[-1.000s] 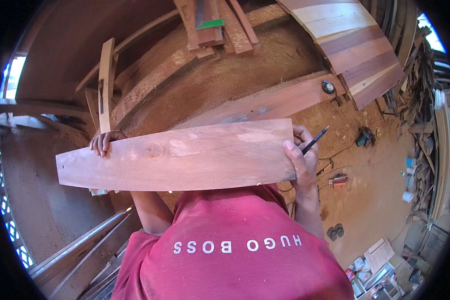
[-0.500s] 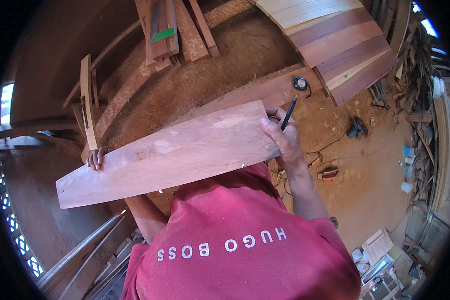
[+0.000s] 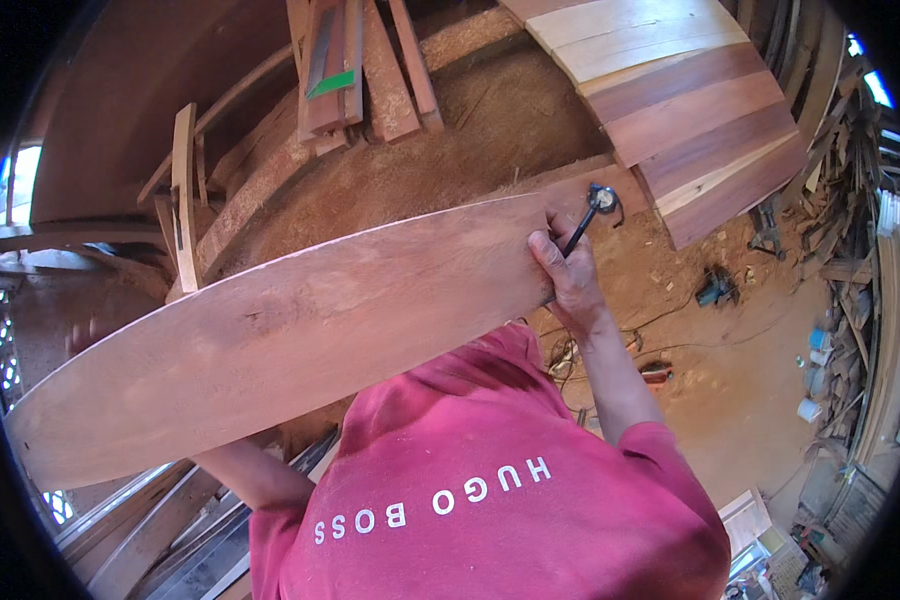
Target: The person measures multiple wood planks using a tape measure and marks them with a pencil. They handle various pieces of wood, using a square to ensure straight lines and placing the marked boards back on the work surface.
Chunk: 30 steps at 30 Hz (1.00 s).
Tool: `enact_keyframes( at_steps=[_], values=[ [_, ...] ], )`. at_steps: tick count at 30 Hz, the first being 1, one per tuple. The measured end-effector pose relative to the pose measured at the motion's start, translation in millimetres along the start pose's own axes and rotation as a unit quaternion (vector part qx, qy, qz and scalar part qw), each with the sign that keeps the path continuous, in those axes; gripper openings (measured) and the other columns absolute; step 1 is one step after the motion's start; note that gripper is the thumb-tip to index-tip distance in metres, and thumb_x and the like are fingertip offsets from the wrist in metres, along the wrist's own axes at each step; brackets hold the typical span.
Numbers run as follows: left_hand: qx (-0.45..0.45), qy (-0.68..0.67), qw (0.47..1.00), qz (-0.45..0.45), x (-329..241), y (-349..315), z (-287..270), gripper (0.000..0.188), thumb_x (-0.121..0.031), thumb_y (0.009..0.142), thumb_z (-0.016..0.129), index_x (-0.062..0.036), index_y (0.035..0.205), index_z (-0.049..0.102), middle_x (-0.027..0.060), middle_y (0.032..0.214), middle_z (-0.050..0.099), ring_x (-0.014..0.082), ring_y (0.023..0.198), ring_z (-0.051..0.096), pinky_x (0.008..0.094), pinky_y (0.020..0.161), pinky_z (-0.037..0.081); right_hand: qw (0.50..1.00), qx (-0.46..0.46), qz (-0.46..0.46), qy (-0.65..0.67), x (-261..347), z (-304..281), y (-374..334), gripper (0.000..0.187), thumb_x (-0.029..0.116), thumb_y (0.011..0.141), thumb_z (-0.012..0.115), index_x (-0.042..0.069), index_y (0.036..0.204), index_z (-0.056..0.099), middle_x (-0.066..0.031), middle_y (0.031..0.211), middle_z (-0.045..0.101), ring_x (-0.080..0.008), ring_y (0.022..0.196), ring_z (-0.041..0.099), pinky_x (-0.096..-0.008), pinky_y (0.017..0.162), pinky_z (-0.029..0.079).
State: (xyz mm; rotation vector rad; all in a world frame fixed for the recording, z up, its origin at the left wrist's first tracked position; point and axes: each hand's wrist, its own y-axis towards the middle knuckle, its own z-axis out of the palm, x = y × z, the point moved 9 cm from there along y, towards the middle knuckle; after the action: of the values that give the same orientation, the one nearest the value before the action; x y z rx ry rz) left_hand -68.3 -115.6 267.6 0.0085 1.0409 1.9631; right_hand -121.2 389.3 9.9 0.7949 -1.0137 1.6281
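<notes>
Head view, worn camera: one red shirt (image 3: 410,440) on the wearer, nearest, pale lettering across the chest.

Board (image 3: 300,330), wood, reddish-brown, one: held aloft in front of the shirt, slanting across the view from far left up to the right hand.

Hands, two. Right hand (image 3: 574,278): closed on the board's right end, thumb on the upper face, fingers partly hidden behind. Left hand (image 3: 86,336): mostly concealed by the board, blurred fingers showing past its far edge; whether it grips cannot be told.

Pencil or pen (image 3: 575,238), black, one: held in the right hand, its tip overlapping the tape measure in view.

Tape measure (image 3: 601,200), dark, pale-centred, one: beyond the right hand, on a plank (image 3: 582,181).

Panel (image 3: 680,115), one: light and reddish strips side by side.

Loose planks (image 3: 388,95), at least three: at upper centre, one bearing a green piece (image 3: 331,84).

Tool (image 3: 717,288), blue-green and black, one: on the brown floor (image 3: 720,400).

Containers: small buckets (image 3: 808,410), blue and white, at least three, in a row at right; contents too small to tell.

Scrap wood (image 3: 850,190): one heap, far right.
</notes>
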Motion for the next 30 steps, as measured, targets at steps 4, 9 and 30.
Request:
enact_keyframes(
  at_steps=[4,9,30],
  values=[
    [-0.216,0.307,0.925,0.06,-61,-58,-55,0.045,-0.038,0.095,0.051,-0.0043,0.124,0.046,0.0124,0.119,0.053,0.0306,0.112,0.051,0.046,0.1,0.039,0.998,-0.018,-0.061,0.021,27,-23,5,0.056,0.028,0.092,0.074,-0.004,0.132,0.052,-0.0105,0.114,0.067,-0.0141,0.105,0.062,-0.0285,0.09,0.05],
    [-0.458,0.393,0.797,-0.028,-41,-200,-166,0.07,-0.049,0.093,0.053,-0.0025,0.144,0.039,0.0168,0.142,0.049,0.037,0.132,0.045,0.0534,0.114,0.033,0.992,-0.045,-0.074,-0.086,43,-46,3,0.052,0.026,0.091,0.073,-0.004,0.13,0.054,-0.0113,0.114,0.067,-0.0151,0.103,0.064,-0.0306,0.09,0.051],
    [-0.669,0.114,0.721,-0.14,121,-364,-217,0.059,-0.054,0.097,0.044,-0.0064,0.13,0.054,0.0128,0.132,0.058,0.0301,0.121,0.057,0.0494,0.105,0.048,0.933,-0.123,0.012,-0.339,67,-110,12,0.045,0.017,0.091,0.074,-0.006,0.127,0.06,-0.0094,0.114,0.069,-0.0139,0.101,0.064,-0.0279,0.089,0.051]
  ],
)
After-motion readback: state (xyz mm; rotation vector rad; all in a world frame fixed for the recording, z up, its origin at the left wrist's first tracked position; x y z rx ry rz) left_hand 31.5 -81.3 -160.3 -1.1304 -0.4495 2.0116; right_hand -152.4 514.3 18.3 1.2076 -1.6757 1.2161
